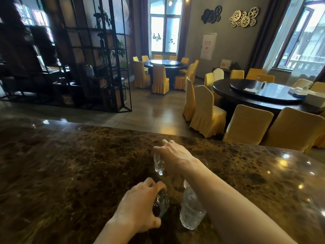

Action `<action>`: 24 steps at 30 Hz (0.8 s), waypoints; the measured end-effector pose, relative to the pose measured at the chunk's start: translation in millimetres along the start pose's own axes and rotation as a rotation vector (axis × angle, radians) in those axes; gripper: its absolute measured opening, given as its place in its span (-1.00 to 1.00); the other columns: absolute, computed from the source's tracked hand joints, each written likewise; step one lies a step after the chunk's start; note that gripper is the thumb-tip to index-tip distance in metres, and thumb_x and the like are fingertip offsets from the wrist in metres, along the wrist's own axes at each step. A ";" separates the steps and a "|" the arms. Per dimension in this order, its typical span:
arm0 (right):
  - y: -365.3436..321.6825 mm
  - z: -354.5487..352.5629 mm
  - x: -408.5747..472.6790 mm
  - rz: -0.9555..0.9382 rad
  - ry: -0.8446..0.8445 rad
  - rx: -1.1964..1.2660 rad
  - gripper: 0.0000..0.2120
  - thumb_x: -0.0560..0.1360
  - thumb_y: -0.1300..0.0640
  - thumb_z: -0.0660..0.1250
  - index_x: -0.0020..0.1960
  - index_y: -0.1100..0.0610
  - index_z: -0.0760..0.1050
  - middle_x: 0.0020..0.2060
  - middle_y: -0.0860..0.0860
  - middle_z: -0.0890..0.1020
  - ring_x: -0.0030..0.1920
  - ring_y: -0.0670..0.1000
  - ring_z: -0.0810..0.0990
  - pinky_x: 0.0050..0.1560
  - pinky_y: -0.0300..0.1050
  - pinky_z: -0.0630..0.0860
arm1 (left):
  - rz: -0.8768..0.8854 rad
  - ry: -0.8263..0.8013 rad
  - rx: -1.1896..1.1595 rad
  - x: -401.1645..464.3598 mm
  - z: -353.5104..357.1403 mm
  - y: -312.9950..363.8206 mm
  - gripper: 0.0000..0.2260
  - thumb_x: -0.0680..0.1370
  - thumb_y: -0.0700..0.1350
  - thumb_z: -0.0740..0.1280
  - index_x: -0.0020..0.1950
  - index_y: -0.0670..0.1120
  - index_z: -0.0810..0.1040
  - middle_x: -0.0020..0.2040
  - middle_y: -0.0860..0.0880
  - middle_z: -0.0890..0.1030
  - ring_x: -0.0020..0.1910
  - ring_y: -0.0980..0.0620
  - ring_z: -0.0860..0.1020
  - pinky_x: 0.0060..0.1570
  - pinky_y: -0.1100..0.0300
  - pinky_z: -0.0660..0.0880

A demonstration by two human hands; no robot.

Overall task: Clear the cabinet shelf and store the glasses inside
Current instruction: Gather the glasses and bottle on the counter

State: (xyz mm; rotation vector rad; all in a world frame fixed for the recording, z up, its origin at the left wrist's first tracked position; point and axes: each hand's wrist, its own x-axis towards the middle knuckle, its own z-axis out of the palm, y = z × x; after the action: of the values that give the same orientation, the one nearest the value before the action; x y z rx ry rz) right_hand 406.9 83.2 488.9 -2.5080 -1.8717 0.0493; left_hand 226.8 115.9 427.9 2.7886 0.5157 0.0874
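on marble counter (70, 164): each hand grips empty glass; water bottle (190, 208) beside.

A dark brown marble counter (73, 166) with glossy light spots fills the foreground. Beyond it lies a tiled floor (154, 110) in dull brown. On the left stands a tall black metal shelving unit (91, 55) with plants and small items. Two round dark tables are ringed by chairs in yellow covers: one far table (165, 65) beneath a tall bright window (165, 32), one nearer table (260, 94) on the right beside another window (302, 41). The grey wall (226, 41) carries black and gold gear ornaments (244, 16) and a white poster (208, 45), flanked by dark curtains
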 end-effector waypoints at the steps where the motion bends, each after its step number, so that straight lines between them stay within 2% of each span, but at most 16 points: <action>1: -2.1 -5.5 -3.2 -0.006 0.019 -0.002 -0.23 0.29 0.08 0.64 0.42 -0.07 0.40 0.21 0.11 0.46 0.19 0.14 0.46 0.01 0.03 0.58 | -0.002 0.014 0.002 -4.3 -4.1 1.9 -0.32 0.32 0.17 0.50 0.36 0.29 0.26 0.25 0.18 0.37 0.21 0.12 0.41 0.21 0.16 0.45; 5: -12.9 -26.9 -24.5 -0.027 0.067 -0.013 -0.22 0.30 0.07 0.63 0.45 -0.07 0.38 0.21 0.12 0.46 0.21 0.15 0.46 0.07 0.09 0.60 | -0.022 0.060 0.004 -29.9 -17.5 13.6 -0.32 0.31 0.19 0.49 0.34 0.31 0.25 0.24 0.22 0.37 0.20 0.15 0.41 0.19 0.20 0.43; 11: -43.5 -45.6 -73.6 -0.025 0.127 0.018 -0.28 0.31 0.05 0.63 0.39 -0.12 0.43 0.14 0.07 0.47 0.15 0.11 0.48 -0.01 0.02 0.59 | 0.010 0.098 0.020 -77.7 -36.3 33.6 -0.34 0.29 0.23 0.48 0.33 0.31 0.29 0.22 0.24 0.40 0.16 0.17 0.45 0.19 0.21 0.49; 15: -70.3 -51.9 -107.5 0.018 0.150 0.003 -0.29 0.32 0.07 0.62 0.39 -0.11 0.42 0.14 0.07 0.46 0.17 0.11 0.47 -0.02 0.01 0.58 | 0.061 0.103 0.011 -113.6 -42.4 39.1 -0.33 0.30 0.26 0.48 0.35 0.29 0.30 0.22 0.25 0.40 0.15 0.20 0.45 0.21 0.25 0.46; 19: -106.9 -49.7 -143.1 0.083 0.152 -0.027 -0.27 0.31 0.07 0.63 0.40 -0.12 0.41 0.15 0.08 0.47 0.17 0.12 0.47 -0.02 0.02 0.58 | 0.108 0.115 0.010 -157.7 -40.2 34.6 -0.34 0.30 0.25 0.46 0.34 0.30 0.31 0.18 0.27 0.40 0.10 0.20 0.46 0.13 0.29 0.45; 24: -164.3 -43.1 -184.9 0.164 0.109 -0.049 -0.27 0.30 0.00 0.62 0.39 -0.15 0.40 0.15 0.07 0.46 0.18 0.12 0.46 0.00 0.02 0.56 | 0.162 0.099 0.002 -218.6 -31.8 27.4 -0.35 0.27 0.17 0.48 0.32 0.28 0.33 0.16 0.22 0.42 0.09 0.16 0.47 0.10 0.21 0.49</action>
State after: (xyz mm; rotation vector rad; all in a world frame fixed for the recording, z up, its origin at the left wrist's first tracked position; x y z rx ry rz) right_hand 198.2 -46.8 539.9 -2.6324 -1.6446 -0.1311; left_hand 28.5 22.1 465.5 2.8349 0.3117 0.2609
